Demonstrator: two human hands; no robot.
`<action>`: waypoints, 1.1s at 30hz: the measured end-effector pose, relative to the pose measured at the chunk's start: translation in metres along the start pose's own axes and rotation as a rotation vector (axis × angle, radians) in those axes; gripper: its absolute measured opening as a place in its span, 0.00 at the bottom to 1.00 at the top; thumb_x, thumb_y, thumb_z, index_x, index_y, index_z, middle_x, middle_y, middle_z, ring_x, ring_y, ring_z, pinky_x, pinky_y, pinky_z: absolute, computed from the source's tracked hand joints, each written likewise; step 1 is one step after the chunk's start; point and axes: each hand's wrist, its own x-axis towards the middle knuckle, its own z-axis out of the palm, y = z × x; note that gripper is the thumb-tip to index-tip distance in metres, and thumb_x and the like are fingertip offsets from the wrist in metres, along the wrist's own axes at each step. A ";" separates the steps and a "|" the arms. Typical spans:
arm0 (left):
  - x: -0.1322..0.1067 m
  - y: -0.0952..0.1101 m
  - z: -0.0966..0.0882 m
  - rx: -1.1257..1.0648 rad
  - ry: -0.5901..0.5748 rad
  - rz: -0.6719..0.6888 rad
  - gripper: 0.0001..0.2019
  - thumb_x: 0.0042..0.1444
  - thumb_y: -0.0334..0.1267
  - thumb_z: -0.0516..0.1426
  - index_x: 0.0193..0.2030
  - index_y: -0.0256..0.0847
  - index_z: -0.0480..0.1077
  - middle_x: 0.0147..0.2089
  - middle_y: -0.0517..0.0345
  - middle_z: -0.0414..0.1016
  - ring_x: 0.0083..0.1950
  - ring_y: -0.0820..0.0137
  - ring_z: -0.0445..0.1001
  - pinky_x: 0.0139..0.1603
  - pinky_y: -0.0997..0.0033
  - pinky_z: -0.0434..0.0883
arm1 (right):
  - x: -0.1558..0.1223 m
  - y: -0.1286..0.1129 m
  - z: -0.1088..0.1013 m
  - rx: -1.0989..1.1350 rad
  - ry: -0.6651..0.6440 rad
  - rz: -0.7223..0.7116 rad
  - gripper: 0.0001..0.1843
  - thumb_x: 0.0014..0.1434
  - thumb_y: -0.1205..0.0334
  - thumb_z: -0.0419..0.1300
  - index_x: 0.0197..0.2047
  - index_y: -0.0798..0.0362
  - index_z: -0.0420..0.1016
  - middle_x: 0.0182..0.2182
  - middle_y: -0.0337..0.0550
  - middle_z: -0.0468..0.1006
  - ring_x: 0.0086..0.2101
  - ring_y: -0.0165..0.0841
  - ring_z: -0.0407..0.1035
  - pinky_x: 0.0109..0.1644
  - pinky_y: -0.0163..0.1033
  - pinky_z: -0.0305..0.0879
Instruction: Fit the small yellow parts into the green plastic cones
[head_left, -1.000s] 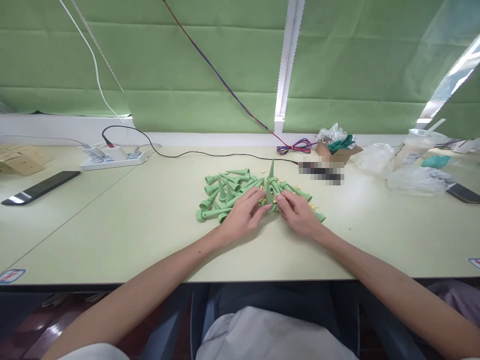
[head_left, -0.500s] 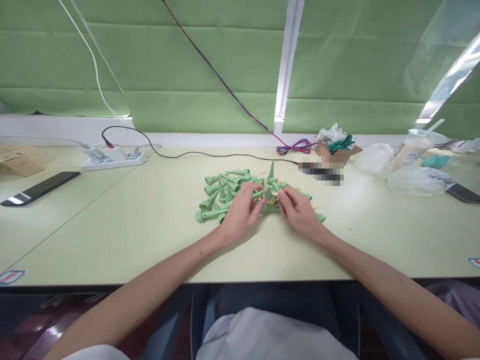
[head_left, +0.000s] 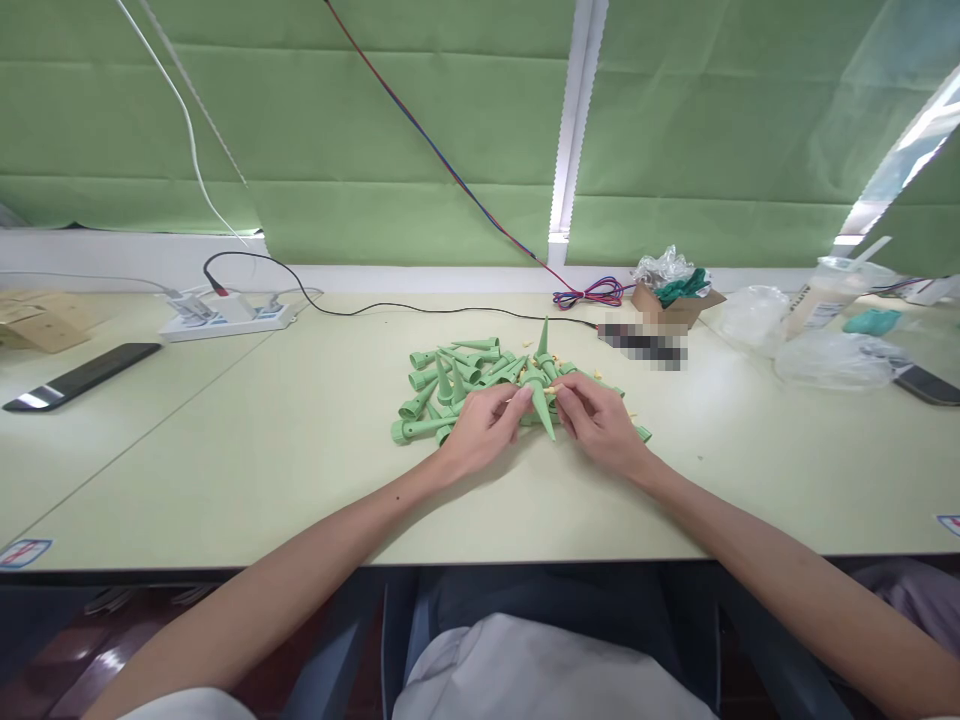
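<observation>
Green blinds (head_left: 300, 120) hang behind a pale table (head_left: 225, 470).

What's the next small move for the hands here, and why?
Probably the right hand should press the yellow piece lightly toward the green spike: the left hand holds the spike, tip toward the person, and the right pinches the yellow piece at its side. Whether it is seated is too small to tell.

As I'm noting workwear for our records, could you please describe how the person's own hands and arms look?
The left hand and right hand are ungloved, with no wristwear showing. Both forearms are bare. A whitish sleeve shows on the left arm.
</observation>
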 end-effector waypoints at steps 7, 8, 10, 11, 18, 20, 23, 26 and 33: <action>0.000 -0.002 0.000 0.024 -0.032 0.007 0.23 0.69 0.53 0.47 0.26 0.40 0.59 0.21 0.62 0.64 0.26 0.72 0.65 0.30 0.72 0.63 | 0.001 0.000 -0.002 -0.032 0.008 0.003 0.15 0.73 0.52 0.49 0.37 0.50 0.68 0.23 0.36 0.67 0.23 0.31 0.60 0.31 0.39 0.58; 0.000 -0.002 0.000 0.030 -0.035 0.008 0.23 0.69 0.53 0.47 0.27 0.40 0.58 0.21 0.63 0.63 0.25 0.72 0.64 0.30 0.72 0.63 | 0.001 0.000 -0.002 -0.036 0.009 -0.001 0.15 0.73 0.52 0.49 0.37 0.50 0.67 0.22 0.36 0.67 0.23 0.31 0.60 0.31 0.39 0.58; 0.000 -0.001 0.000 0.043 -0.035 0.018 0.22 0.69 0.52 0.48 0.27 0.41 0.58 0.22 0.63 0.62 0.25 0.73 0.63 0.29 0.73 0.62 | 0.001 0.000 -0.001 -0.045 0.011 -0.007 0.16 0.73 0.52 0.49 0.35 0.49 0.66 0.22 0.35 0.66 0.23 0.31 0.60 0.31 0.39 0.58; 0.000 -0.001 0.000 0.051 -0.033 0.025 0.21 0.69 0.51 0.49 0.28 0.41 0.58 0.23 0.63 0.61 0.25 0.73 0.63 0.29 0.73 0.62 | 0.001 0.000 -0.001 -0.051 0.013 -0.007 0.16 0.73 0.52 0.49 0.35 0.49 0.65 0.22 0.35 0.66 0.23 0.31 0.59 0.31 0.39 0.58; 0.002 -0.004 0.001 0.089 0.003 0.108 0.18 0.66 0.48 0.54 0.29 0.41 0.55 0.29 0.62 0.57 0.28 0.73 0.64 0.26 0.73 0.62 | 0.000 0.005 0.001 -0.047 0.010 0.016 0.19 0.73 0.50 0.47 0.31 0.48 0.58 0.20 0.34 0.63 0.22 0.31 0.57 0.29 0.40 0.56; 0.002 -0.006 0.002 0.088 0.011 0.138 0.16 0.65 0.48 0.55 0.32 0.40 0.59 0.32 0.60 0.60 0.28 0.74 0.64 0.26 0.73 0.64 | 0.000 0.007 0.001 -0.034 0.007 0.020 0.19 0.73 0.50 0.47 0.30 0.48 0.56 0.20 0.34 0.61 0.21 0.31 0.56 0.28 0.40 0.55; 0.002 -0.009 0.003 0.083 0.028 0.201 0.12 0.64 0.46 0.57 0.40 0.39 0.65 0.39 0.56 0.66 0.29 0.75 0.66 0.27 0.74 0.67 | 0.000 0.009 0.002 -0.019 0.006 0.019 0.20 0.73 0.49 0.47 0.29 0.48 0.54 0.21 0.34 0.60 0.21 0.31 0.55 0.27 0.40 0.53; 0.001 -0.011 0.003 0.091 0.040 0.269 0.11 0.64 0.45 0.58 0.45 0.39 0.67 0.45 0.52 0.68 0.29 0.76 0.67 0.27 0.74 0.69 | 0.001 0.010 0.002 -0.010 -0.004 0.018 0.22 0.73 0.48 0.46 0.28 0.48 0.54 0.21 0.35 0.59 0.21 0.31 0.55 0.27 0.40 0.53; -0.001 -0.014 0.006 0.146 0.056 0.314 0.09 0.65 0.41 0.57 0.48 0.40 0.67 0.48 0.52 0.68 0.29 0.77 0.67 0.29 0.73 0.68 | 0.000 0.008 0.002 -0.014 0.017 0.017 0.23 0.73 0.47 0.46 0.27 0.48 0.54 0.20 0.35 0.59 0.21 0.31 0.54 0.27 0.40 0.53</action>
